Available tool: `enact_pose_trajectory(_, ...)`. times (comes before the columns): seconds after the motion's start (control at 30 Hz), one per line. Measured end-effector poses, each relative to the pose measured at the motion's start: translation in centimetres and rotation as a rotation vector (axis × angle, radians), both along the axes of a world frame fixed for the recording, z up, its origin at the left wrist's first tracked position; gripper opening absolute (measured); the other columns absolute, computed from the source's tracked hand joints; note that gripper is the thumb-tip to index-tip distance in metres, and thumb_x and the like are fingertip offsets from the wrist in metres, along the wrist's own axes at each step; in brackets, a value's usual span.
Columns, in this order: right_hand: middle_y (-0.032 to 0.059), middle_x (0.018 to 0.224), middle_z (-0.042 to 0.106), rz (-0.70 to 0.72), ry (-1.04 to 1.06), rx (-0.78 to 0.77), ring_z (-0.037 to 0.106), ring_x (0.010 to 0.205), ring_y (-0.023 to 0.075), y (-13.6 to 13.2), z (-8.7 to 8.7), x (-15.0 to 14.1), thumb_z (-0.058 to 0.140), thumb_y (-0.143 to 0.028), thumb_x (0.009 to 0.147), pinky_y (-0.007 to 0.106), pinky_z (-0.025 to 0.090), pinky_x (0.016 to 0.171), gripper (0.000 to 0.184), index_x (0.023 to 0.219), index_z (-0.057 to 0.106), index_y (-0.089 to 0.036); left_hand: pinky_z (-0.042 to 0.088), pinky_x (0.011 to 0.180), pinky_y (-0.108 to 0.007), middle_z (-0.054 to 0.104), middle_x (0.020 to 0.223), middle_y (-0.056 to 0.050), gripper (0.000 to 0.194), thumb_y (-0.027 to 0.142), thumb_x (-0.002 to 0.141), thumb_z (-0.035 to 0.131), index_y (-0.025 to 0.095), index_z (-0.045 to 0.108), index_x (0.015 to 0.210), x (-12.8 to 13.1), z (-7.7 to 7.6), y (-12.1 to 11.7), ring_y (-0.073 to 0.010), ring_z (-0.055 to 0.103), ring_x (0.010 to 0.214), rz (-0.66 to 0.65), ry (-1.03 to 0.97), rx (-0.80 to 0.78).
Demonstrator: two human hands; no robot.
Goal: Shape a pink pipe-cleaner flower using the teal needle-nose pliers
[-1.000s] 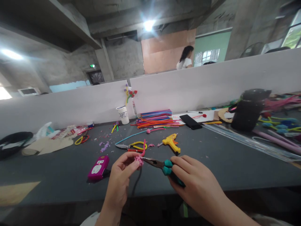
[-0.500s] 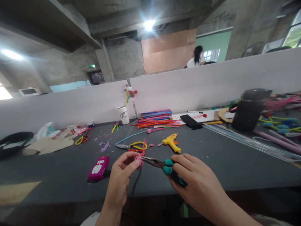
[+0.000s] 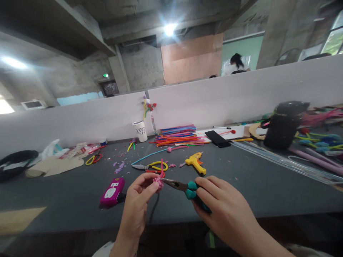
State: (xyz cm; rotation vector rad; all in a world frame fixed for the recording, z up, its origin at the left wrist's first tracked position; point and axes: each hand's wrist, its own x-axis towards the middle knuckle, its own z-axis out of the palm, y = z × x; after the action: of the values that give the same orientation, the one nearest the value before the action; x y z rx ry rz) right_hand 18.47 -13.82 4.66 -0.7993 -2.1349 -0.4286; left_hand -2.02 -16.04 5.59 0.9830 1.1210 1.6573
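Observation:
Between thumb and fingers, my left hand (image 3: 140, 200) pinches a small pink pipe-cleaner flower (image 3: 158, 182), from which one pink end sticks up. My right hand (image 3: 221, 200) is wrapped around the teal handles of needle-nose pliers (image 3: 182, 186). The pliers' tips meet the pink piece at its upper right; whether they clamp it I cannot tell. Just beyond my left hand lie scissors (image 3: 152, 166) with yellow and red handles. A yellow glue gun (image 3: 196, 163) rests on the table past the pliers.
A magenta box-shaped device (image 3: 112, 192) sits left of my hands. Colored pipe cleaners (image 3: 177, 135) are bundled at the back, beside a patterned paper cup (image 3: 140, 131) and a phone (image 3: 217, 138). A black jug (image 3: 284, 125) stands at the right. Beyond the partition is a person (image 3: 237, 64).
The upright pink end has tilted slightly left and looks shorter. My hands and the pliers have barely moved. Beyond the partition, the person has shifted right.

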Motion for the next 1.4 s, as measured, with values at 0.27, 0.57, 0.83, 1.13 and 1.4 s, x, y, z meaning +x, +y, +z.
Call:
enact_pose_trajectory(0.27, 0.0068, 0.090, 0.068, 0.018, 0.043, -0.032, 0.058, 0.079, 0.0215, 0.0, 0.0, 0.0, 0.054, -0.017, 0.083, 0.034, 0.047, 0.068, 0.011, 0.075, 0.061, -0.019, 0.047, 0.063, -0.018, 0.072, 0.071, -0.001, 0.015, 0.023, 0.064, 0.079, 0.018, 0.075, 0.077, 0.0, 0.1, 0.1, -0.0118, 0.060, 0.067, 0.006, 0.004, 0.012)
enact_pose_trajectory(0.57, 0.0067, 0.089, 0.068, 0.011, 0.019, -0.056, 0.059, 0.076, 0.0215, 0.0, -0.4, 0.0, 0.057, -0.017, 0.081, 0.033, 0.047, 0.066, 0.008, 0.073, 0.060, -0.019, 0.047, 0.067, -0.018, 0.072, 0.073, 0.000, 0.016, 0.025, 0.067, 0.078, 0.019, 0.074, 0.081, -0.3, -0.3, 0.2, -0.0115, 0.061, 0.070, 0.017, 0.063, 0.020)
enact_pose_trajectory(0.83, 0.0068, 0.086, 0.066, -0.007, 0.004, -0.017, 0.056, 0.074, 0.0202, 0.1, -0.5, -0.1, 0.054, -0.015, 0.082, 0.032, 0.041, 0.063, 0.011, 0.072, 0.058, -0.020, 0.048, 0.067, -0.018, 0.072, 0.075, 0.000, 0.016, 0.027, 0.068, 0.078, 0.020, 0.074, 0.081, -0.2, -0.5, 0.2, -0.0121, 0.062, 0.072, 0.034, 0.123, 0.026)
enact_pose_trajectory(1.13, 0.0036, 0.084, 0.065, -0.082, -0.088, 0.119, 0.045, 0.068, 0.0191, -0.2, -0.3, -0.6, 0.058, -0.010, 0.076, 0.033, 0.030, 0.058, 0.015, 0.066, 0.054, -0.021, 0.048, 0.064, -0.019, 0.071, 0.071, 0.000, 0.016, 0.028, 0.068, 0.078, 0.019, 0.074, 0.080, -0.2, -0.4, 0.2, -0.0122, 0.061, 0.068, 0.048, 0.111, 0.022)
enact_pose_trajectory(1.4, 0.0023, 0.086, 0.065, -0.144, -0.127, 0.134, 0.043, 0.068, 0.0187, -0.4, -0.9, -0.9, 0.064, -0.009, 0.069, 0.033, 0.027, 0.058, 0.015, 0.069, 0.056, -0.021, 0.047, 0.061, -0.017, 0.071, 0.068, 0.001, 0.013, 0.027, 0.069, 0.077, 0.019, 0.073, 0.078, -0.4, -0.6, 0.4, -0.0103, 0.060, 0.064, 0.036, 0.117, 0.022)
